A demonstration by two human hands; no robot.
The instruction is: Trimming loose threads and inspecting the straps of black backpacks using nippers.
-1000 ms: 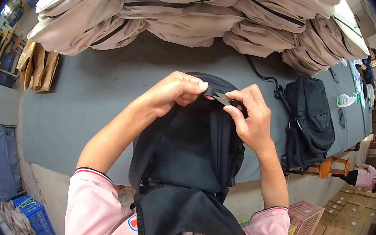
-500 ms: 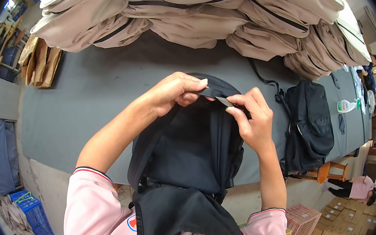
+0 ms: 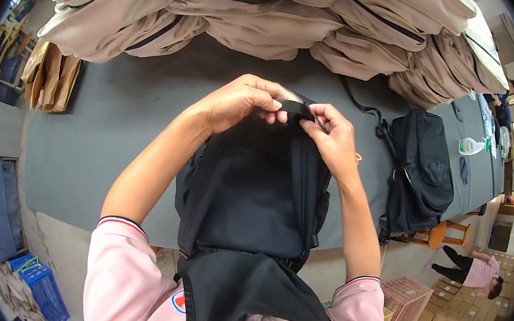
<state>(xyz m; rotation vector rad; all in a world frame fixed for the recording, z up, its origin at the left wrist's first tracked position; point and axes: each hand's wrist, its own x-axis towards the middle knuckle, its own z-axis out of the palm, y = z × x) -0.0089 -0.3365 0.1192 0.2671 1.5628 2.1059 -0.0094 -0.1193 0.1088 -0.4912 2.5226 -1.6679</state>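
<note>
A black backpack (image 3: 252, 204) lies open on the grey table, its near end against my apron. At its far end, my left hand (image 3: 247, 104) pinches a black band (image 3: 297, 109) along the opening's rim between thumb and fingers. My right hand (image 3: 333, 137) is closed on the same rim just to the right, fingertips pressed together. A short curved stretch of the band stands up between the two hands. Whether my right hand also holds something small is hidden by its fingers.
Beige bags (image 3: 271, 27) are piled across the table's far side. A second black backpack (image 3: 422, 171) and a spray bottle (image 3: 471, 147) are on the right. Brown paper bags (image 3: 52, 79) are at the left edge. Beyond are a stool (image 3: 450, 234), a pink crate (image 3: 404, 307), cartons (image 3: 459, 320) and another person (image 3: 482, 273).
Both hands have shifted up and slightly left along the backpack's rim. A small grey pointed piece seen at my right fingertips is now out of sight. The band has turned up between my hands.
</note>
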